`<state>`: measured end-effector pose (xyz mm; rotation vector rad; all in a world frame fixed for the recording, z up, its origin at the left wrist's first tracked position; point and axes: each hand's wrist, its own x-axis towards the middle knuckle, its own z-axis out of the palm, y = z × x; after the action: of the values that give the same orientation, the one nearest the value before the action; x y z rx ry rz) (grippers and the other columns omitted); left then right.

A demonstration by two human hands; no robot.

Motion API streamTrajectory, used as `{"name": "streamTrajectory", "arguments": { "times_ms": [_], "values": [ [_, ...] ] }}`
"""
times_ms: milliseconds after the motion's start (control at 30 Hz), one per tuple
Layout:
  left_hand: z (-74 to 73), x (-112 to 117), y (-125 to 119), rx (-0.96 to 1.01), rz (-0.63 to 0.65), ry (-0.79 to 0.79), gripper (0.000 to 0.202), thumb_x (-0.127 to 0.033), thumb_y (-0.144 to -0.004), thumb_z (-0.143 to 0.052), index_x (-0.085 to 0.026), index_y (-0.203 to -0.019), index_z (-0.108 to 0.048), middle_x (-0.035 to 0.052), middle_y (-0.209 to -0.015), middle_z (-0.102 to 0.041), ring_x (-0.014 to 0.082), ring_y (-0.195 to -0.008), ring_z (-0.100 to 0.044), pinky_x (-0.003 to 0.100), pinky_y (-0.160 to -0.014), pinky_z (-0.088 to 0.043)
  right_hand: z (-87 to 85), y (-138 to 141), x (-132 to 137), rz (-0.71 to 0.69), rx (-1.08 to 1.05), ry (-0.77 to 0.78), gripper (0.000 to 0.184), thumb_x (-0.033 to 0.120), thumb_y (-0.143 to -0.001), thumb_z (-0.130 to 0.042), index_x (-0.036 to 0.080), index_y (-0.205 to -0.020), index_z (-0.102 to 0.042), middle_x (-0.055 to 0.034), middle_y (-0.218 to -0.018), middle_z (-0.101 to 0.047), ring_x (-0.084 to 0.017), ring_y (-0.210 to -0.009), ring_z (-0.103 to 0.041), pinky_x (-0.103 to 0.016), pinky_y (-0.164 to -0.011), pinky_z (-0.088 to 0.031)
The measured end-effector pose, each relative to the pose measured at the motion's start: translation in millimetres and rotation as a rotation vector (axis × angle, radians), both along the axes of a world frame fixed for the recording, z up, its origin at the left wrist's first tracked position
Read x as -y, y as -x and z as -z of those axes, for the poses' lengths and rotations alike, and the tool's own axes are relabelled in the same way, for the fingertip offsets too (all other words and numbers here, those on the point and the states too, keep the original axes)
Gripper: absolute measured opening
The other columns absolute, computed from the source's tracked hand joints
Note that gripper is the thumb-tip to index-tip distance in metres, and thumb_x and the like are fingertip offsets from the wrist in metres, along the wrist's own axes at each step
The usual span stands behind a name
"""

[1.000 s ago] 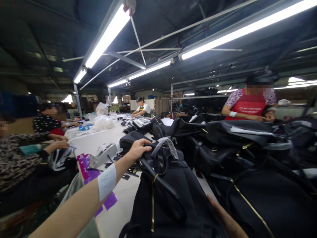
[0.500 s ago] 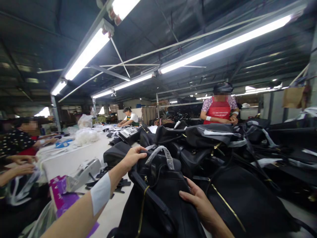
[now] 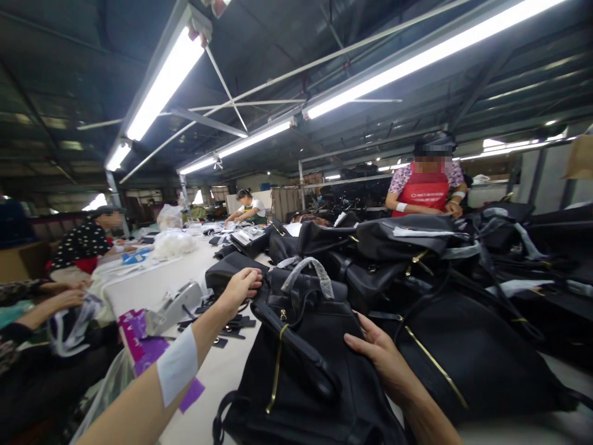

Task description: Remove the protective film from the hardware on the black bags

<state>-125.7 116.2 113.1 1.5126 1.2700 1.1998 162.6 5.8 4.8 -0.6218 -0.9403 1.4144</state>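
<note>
Fluorescent lamps (image 3: 165, 81) are shining above a white table (image 3: 143, 278), where a black bag (image 3: 336, 334) is lying between both hands. The left hand (image 3: 241, 292) is grasping its upper corner; the right hand (image 3: 382, 351) is clasping its side, thumb on the front. Another bag (image 3: 491, 346) is lying just right of the right hand.

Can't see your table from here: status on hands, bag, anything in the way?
Left hand at upper left of black bag, grip unclear. Right hand holding its right edge. Other bags piled behind and rightward, possibly crowding.
</note>
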Motion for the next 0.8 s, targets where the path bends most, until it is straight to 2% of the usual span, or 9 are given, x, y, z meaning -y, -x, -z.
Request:
{"name": "streamTrajectory", "arguments": {
  "times_ms": [133, 233, 300, 433, 533, 633, 700, 800],
  "values": [
    [15.0, 16, 16, -0.035, -0.034, -0.019, 0.038, -0.045, -0.071, -0.063, -0.016, -0.095, -0.065, 0.0103, -0.097, -0.069, 0.0198, -0.08, -0.063, 0.031, -0.069, -0.047, 1.1, -2, 0, -0.008, 0.001, 0.024, 0.059, 0.027, -0.069, -0.082, 0.027, -0.124, -0.06, -0.0067, -0.116, -0.073, -0.03, -0.11, -0.065, -0.045, -0.094, -0.052],
    [24.1, 35, 18, -0.09, -0.025, -0.101, 0.022, -0.028, -0.068, -0.059, -0.017, -0.085, -0.067, 0.0051, -0.085, -0.069, 0.0189, -0.077, -0.061, 0.03, -0.069, -0.046, 1.7, -3, 2, -0.014, 0.009, 0.023, 0.062, 0.027, -0.07, -0.081, 0.028, -0.127, -0.058, -0.0066, -0.118, -0.072, -0.03, -0.11, -0.065, -0.045, -0.093, -0.053],
    [26.2, 49, 14, -0.127, 0.021, -0.16, 0.021, -0.018, -0.065, -0.056, -0.018, -0.082, -0.067, 0.002, -0.079, -0.067, 0.0181, -0.077, -0.059, 0.029, -0.072, -0.045, 1.9, -3, 2, -0.009, 0.016, 0.024, 0.06, 0.027, -0.07, -0.081, 0.029, -0.126, -0.059, -0.0061, -0.119, -0.071, -0.03, -0.111, -0.065, -0.044, -0.094, -0.053],
    [18.3, 76, 0, -0.158, 0.175, -0.192, 0.029, -0.011, -0.063, -0.055, -0.019, -0.089, -0.067, 0.0005, -0.08, -0.067, 0.0177, -0.078, -0.06, 0.028, -0.073, -0.046, 2.1, -3, 1, 0.011, 0.043, 0.04, 0.056, 0.029, -0.07, -0.081, 0.028, -0.122, -0.062, -0.0055, -0.117, -0.072, -0.03, -0.109, -0.066, -0.044, -0.093, -0.053],
    [5.0, 91, -11, -0.127, 0.278, -0.162, 0.028, -0.012, -0.067, -0.056, -0.019, -0.092, -0.065, 0.0009, -0.083, -0.067, 0.0165, -0.077, -0.061, 0.026, -0.07, -0.048, 3.2, -4, 0, 0.025, 0.055, 0.046, 0.058, 0.03, -0.069, -0.082, 0.028, -0.123, -0.061, -0.0059, -0.116, -0.073, -0.03, -0.107, -0.067, -0.045, -0.092, -0.054],
    [-5.3, 102, -15, -0.056, 0.428, -0.122, 0.022, -0.012, -0.069, -0.058, -0.018, -0.088, -0.066, -0.0008, -0.076, -0.065, 0.013, -0.069, -0.059, 0.024, -0.065, -0.048, 5.8, -5, -1, 0.036, 0.055, 0.041, 0.06, 0.03, -0.07, -0.082, 0.03, -0.126, -0.06, -0.0048, -0.119, -0.071, -0.03, -0.11, -0.065, -0.044, -0.093, -0.054],
    [-6.5, 106, -15, -0.048, 0.507, -0.108, 0.015, -0.013, -0.071, -0.061, -0.016, -0.083, -0.069, -0.0005, -0.072, -0.064, 0.0117, -0.065, -0.058, 0.023, -0.063, -0.047, 7.4, -4, -2, 0.05, 0.052, 0.023, 0.061, 0.031, -0.07, -0.081, 0.031, -0.127, -0.059, -0.0041, -0.122, -0.07, -0.029, -0.113, -0.064, -0.043, -0.095, -0.053],
    [-2.2, 108, -12, -0.073, 0.542, -0.101, 0.011, -0.02, -0.076, -0.065, -0.013, -0.081, -0.072, 0.0018, -0.072, -0.064, 0.0129, -0.065, -0.058, 0.024, -0.064, -0.047, 7.4, -1, -3, 0.087, 0.049, 0.004, 0.065, 0.035, -0.069, -0.082, 0.032, -0.129, -0.058, -0.0041, -0.123, -0.069, -0.03, -0.113, -0.064, -0.044, -0.095, -0.053]
  ]
}}
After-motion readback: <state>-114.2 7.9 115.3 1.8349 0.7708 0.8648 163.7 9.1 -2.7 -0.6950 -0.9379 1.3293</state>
